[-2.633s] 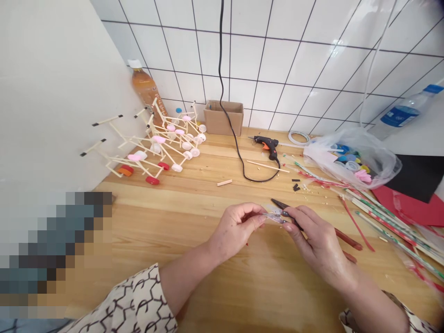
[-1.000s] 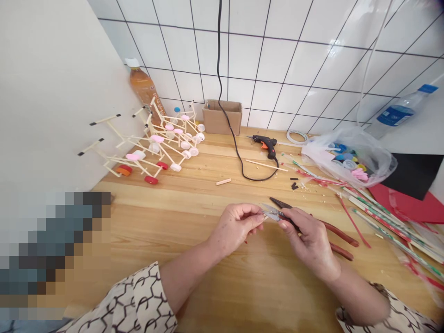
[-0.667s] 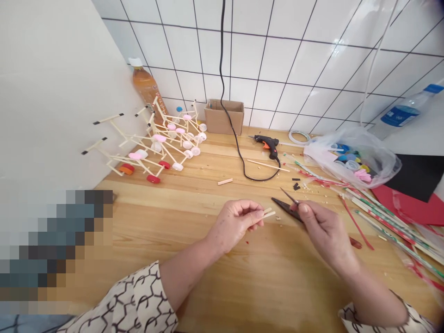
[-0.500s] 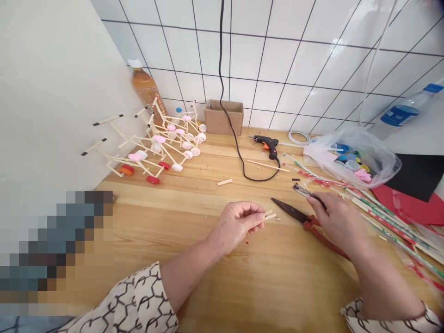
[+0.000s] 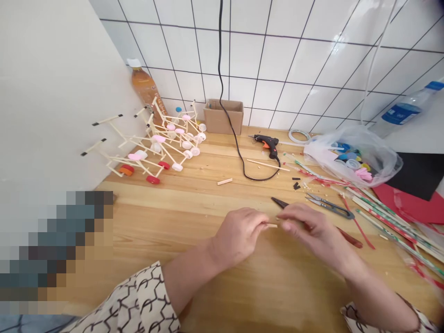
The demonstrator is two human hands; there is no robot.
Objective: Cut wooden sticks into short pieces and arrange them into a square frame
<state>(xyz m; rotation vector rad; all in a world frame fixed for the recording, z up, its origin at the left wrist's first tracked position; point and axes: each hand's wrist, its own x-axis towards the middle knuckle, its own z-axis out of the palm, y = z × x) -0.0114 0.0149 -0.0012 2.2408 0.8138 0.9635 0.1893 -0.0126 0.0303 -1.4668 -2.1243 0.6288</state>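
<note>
Low over the desk, the grip of the left hand pinches a short wooden stick while that of the right hand pinches its free end, steadying it; snips lie aside within reach.

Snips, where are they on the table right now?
In the head view, the snips lie on the table right of centre, just beyond the right hand, beside the pliers.

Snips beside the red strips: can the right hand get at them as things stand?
Probably yes: the snips lie uncovered on the table just beyond the right hand, nothing between them. Its fingertips are at the short stick the left hand pinches.
</note>
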